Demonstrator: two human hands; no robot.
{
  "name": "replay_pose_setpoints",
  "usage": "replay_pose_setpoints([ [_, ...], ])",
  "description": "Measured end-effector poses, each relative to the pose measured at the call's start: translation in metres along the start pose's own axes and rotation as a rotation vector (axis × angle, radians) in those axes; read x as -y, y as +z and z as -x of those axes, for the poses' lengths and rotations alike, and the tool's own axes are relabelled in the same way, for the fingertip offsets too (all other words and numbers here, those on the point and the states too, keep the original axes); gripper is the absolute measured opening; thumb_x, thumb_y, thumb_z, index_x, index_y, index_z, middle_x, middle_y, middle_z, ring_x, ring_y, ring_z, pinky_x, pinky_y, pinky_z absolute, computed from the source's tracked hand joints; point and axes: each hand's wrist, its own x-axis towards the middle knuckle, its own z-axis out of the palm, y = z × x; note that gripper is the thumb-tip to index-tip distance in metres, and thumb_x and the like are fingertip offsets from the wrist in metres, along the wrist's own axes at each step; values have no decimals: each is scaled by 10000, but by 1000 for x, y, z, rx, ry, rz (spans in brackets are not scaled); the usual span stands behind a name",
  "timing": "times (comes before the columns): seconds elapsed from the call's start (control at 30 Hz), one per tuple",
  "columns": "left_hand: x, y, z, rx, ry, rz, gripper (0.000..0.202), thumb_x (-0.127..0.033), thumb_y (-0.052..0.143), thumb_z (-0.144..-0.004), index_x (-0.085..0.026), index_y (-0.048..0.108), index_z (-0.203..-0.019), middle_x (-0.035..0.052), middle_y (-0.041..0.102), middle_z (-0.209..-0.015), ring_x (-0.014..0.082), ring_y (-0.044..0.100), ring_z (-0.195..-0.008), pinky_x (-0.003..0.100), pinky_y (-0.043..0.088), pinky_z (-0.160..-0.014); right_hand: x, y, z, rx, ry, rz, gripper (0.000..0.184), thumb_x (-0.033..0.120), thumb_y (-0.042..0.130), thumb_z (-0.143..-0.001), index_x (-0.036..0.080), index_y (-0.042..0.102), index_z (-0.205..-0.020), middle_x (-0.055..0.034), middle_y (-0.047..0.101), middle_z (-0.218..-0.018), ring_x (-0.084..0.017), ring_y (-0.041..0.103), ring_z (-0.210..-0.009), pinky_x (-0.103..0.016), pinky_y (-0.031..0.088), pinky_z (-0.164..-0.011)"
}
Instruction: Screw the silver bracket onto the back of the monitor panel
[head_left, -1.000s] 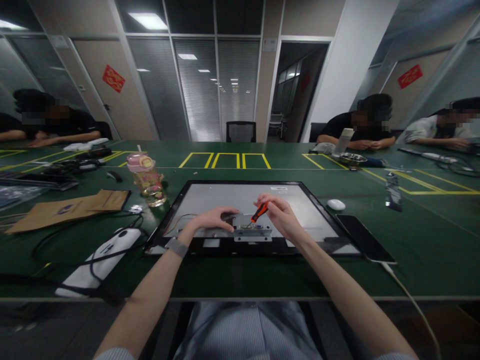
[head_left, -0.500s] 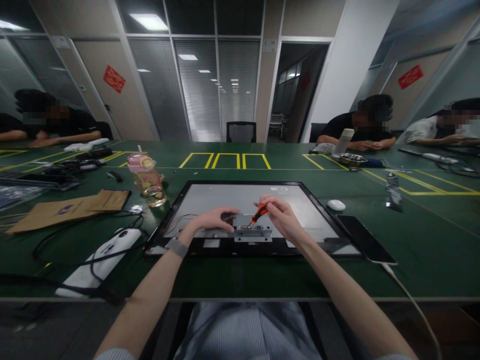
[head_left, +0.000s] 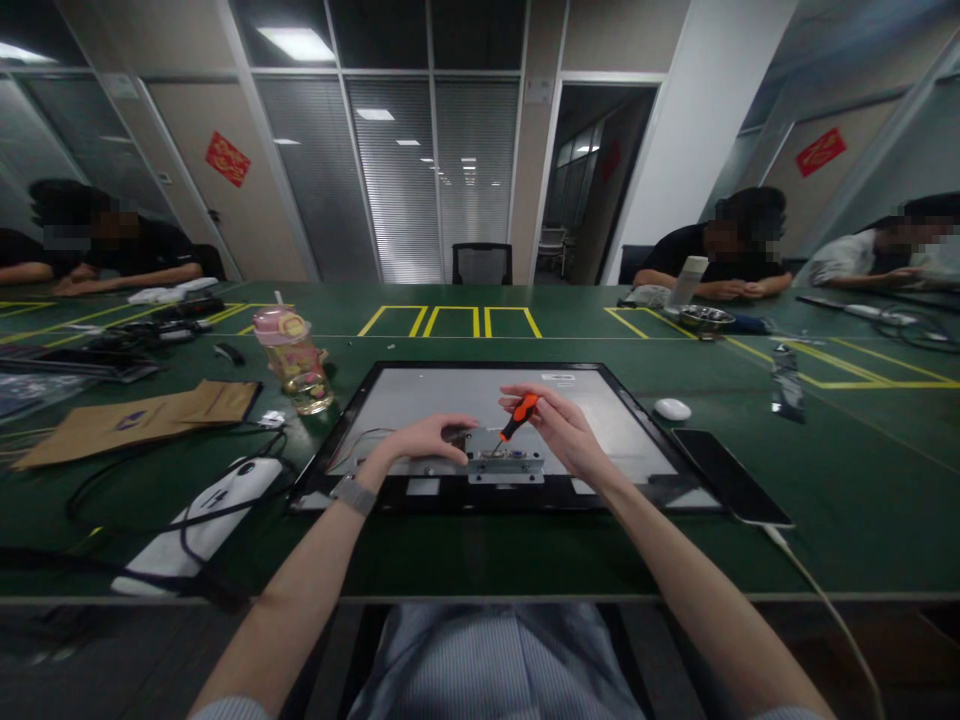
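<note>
A monitor panel (head_left: 420,395) lies face down on the green table, its grey metal back up and a small metal bracket (head_left: 507,464) near its front edge. My right hand (head_left: 559,430) is closed round an orange-handled screwdriver (head_left: 519,415), whose tip points down at the bracket. My left hand (head_left: 429,438) rests flat on the panel just left of the bracket, fingers spread over a small dark part. A watch sits on my left wrist.
A pink-lidded bottle (head_left: 294,360), brown envelopes (head_left: 135,415) and a white device with black cables (head_left: 214,500) lie to the left. A white mouse (head_left: 672,409) and a phone with a cable (head_left: 730,477) lie to the right. Other people sit at the far side.
My right hand has lifted slightly and tilted the screwdriver handle higher. The left hand has stayed in place.
</note>
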Motion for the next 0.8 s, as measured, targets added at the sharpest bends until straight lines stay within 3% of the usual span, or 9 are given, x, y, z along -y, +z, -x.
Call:
replay_pose_setpoints([
  [0.1,2,0,-1,5,1,-5,658,-374,743,-626,-230,525,-1230,52,477,-1354,245,433,-1235,376,297,-1070,-8,-3,1,-94,-42,113,159,287,614,-812,256,691,-948,-34,660,-913,-179,628,-861,-357,495,-812],
  [0.2,3,-1,-2,8,5,-4,657,-368,742,-628,-229,523,-1232,48,475,-1355,238,427,-1242,369,291,-1073,-10,-3,3,-168,-117,252,119,270,659,-768,251,714,-871,-29,624,-883,-168,603,-825,-311,511,-725],
  [0.27,3,-1,-2,8,6,3,662,-361,740,-631,-220,519,-1238,51,480,-1350,235,433,-1237,361,301,-1067,-6,-1,4,-165,-149,338,171,286,602,-814,250,705,-946,-49,629,-953,-189,598,-895,-344,504,-792],
  [0.4,2,-1,-1,3,8,7,670,-372,745,-626,-219,521,-1238,59,487,-1343,244,453,-1220,370,322,-1049,4,3,6,-38,-148,349,297,290,436,-910,244,628,-1132,-67,619,-1166,-233,560,-1105,-444,412,-982],
  [0.5,3,-1,-1,4,25,-5,656,-379,744,-631,-233,526,-1233,58,478,-1351,250,440,-1231,384,311,-1055,3,3,7,-17,-122,306,322,284,440,-911,254,572,-1203,-60,644,-1143,-229,604,-1064,-460,442,-964],
  [0.67,8,0,-4,6,16,1,663,-386,749,-627,-234,524,-1233,64,473,-1354,248,444,-1226,388,315,-1054,-6,-1,8,-207,-214,526,267,280,588,-830,262,639,-1091,-58,667,-1004,-209,652,-911,-391,531,-837],
  [0.8,11,1,-5,-1,26,5,669,-371,758,-616,-221,529,-1226,67,469,-1360,242,431,-1241,371,300,-1067,-8,3,8,-46,-165,403,361,275,514,-876,278,520,-1237,-77,616,-1138,-219,622,-1029,-419,502,-902],
])
